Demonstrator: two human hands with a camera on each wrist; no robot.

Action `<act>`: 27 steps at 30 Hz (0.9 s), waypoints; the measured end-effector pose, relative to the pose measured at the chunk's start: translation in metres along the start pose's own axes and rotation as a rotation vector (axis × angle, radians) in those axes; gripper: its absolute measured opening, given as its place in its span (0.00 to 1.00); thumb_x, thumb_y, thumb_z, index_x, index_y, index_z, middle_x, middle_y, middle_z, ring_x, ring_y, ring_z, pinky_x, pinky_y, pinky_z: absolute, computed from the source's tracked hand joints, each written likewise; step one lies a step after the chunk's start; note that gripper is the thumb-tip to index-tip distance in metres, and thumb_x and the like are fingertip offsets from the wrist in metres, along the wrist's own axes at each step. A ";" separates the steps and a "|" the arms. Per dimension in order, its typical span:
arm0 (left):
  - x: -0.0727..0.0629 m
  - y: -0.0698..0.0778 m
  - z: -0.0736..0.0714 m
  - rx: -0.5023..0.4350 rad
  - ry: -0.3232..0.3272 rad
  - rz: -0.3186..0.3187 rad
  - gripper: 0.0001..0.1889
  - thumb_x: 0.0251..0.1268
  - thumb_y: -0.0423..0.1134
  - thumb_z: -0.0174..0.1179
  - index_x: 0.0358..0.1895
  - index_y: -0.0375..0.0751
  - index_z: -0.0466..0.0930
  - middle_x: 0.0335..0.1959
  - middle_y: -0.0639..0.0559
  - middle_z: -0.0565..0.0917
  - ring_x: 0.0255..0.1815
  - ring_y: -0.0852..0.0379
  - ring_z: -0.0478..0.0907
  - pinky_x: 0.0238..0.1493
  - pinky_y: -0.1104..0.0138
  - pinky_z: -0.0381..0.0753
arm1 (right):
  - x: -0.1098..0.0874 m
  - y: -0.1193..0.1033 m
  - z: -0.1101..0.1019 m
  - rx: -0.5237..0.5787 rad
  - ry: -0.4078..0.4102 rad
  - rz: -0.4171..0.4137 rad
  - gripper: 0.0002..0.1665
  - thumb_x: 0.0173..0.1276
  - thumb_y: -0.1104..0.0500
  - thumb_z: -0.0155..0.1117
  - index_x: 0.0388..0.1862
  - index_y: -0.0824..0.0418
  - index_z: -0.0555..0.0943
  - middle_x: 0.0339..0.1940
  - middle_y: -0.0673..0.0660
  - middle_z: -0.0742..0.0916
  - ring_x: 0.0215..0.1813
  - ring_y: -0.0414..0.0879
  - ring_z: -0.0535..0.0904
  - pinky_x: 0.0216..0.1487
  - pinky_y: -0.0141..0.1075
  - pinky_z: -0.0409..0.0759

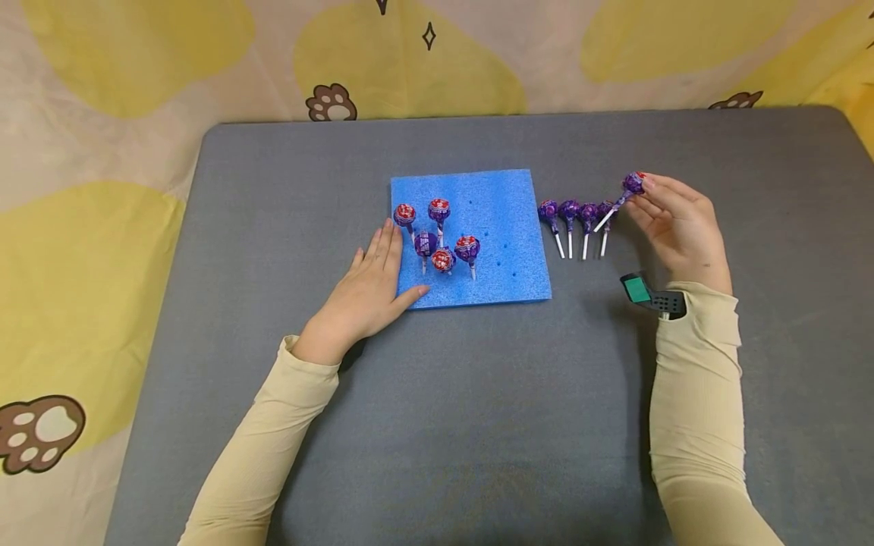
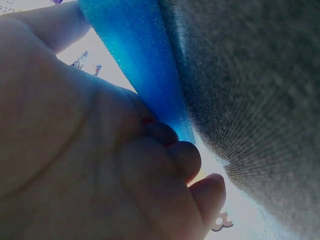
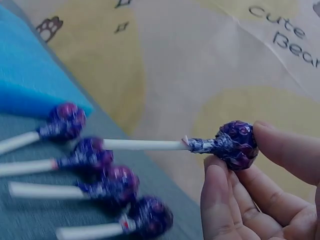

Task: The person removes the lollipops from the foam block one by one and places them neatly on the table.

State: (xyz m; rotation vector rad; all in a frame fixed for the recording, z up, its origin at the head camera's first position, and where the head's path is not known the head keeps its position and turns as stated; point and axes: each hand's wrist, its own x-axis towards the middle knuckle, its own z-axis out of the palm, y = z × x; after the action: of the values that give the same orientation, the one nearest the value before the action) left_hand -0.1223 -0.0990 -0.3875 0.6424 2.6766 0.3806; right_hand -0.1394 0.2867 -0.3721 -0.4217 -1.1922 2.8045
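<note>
My right hand (image 1: 683,224) pinches a purple-wrapped lollipop (image 3: 237,145) by its candy head, the white stick pointing left and down in the head view. Below it on the table lies a row of several more lollipops (image 1: 569,212), sticks toward me. A blue foam block (image 1: 508,227) sits left of that row, with several lollipops (image 1: 467,249) standing in its left half. My left hand (image 1: 369,284) rests along the block's left edge, fingers straight and thumb over the front edge. In the left wrist view the fingers touch the side of the foam (image 2: 145,60).
Small holes dot the right half of the foam. The grey table (image 1: 478,409) reaches back to a patterned yellow and cream cloth (image 1: 410,61). A black wrist mount with a green square (image 1: 638,290) sits at the right cuff.
</note>
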 end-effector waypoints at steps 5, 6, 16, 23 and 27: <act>0.000 -0.001 0.000 -0.001 0.003 0.000 0.47 0.69 0.60 0.45 0.73 0.31 0.29 0.75 0.39 0.31 0.75 0.45 0.29 0.70 0.49 0.38 | 0.002 -0.003 -0.011 -0.008 0.014 0.037 0.05 0.62 0.75 0.60 0.34 0.76 0.82 0.31 0.65 0.86 0.31 0.53 0.83 0.36 0.38 0.82; 0.000 -0.001 0.001 -0.001 0.003 0.000 0.47 0.69 0.60 0.45 0.73 0.31 0.29 0.75 0.39 0.31 0.75 0.45 0.29 0.70 0.49 0.38 | 0.002 -0.004 -0.013 -0.014 0.009 0.041 0.05 0.62 0.75 0.60 0.34 0.76 0.82 0.31 0.65 0.86 0.31 0.53 0.83 0.36 0.38 0.82; 0.000 -0.001 0.001 0.002 0.003 0.000 0.48 0.69 0.60 0.45 0.73 0.31 0.29 0.75 0.39 0.31 0.75 0.45 0.29 0.70 0.49 0.38 | 0.002 -0.011 -0.034 -0.226 -0.008 0.086 0.07 0.64 0.74 0.59 0.32 0.72 0.84 0.31 0.61 0.87 0.32 0.49 0.84 0.37 0.36 0.82; 0.000 -0.001 0.000 -0.002 0.003 -0.003 0.48 0.69 0.60 0.45 0.73 0.32 0.28 0.75 0.39 0.31 0.75 0.45 0.29 0.71 0.49 0.38 | 0.005 -0.011 -0.037 -0.336 -0.015 0.097 0.06 0.63 0.72 0.61 0.33 0.70 0.86 0.32 0.59 0.87 0.32 0.46 0.84 0.36 0.34 0.82; 0.001 -0.002 0.000 0.000 0.005 0.000 0.47 0.70 0.59 0.45 0.73 0.31 0.28 0.75 0.39 0.30 0.75 0.45 0.30 0.71 0.49 0.38 | 0.004 -0.010 -0.037 -0.380 -0.012 0.072 0.05 0.61 0.71 0.63 0.32 0.69 0.86 0.32 0.58 0.88 0.32 0.45 0.85 0.36 0.33 0.82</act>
State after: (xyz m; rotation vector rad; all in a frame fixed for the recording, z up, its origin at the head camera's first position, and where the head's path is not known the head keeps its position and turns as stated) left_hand -0.1235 -0.1001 -0.3881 0.6427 2.6812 0.3830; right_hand -0.1338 0.3201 -0.3903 -0.4769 -1.7527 2.6342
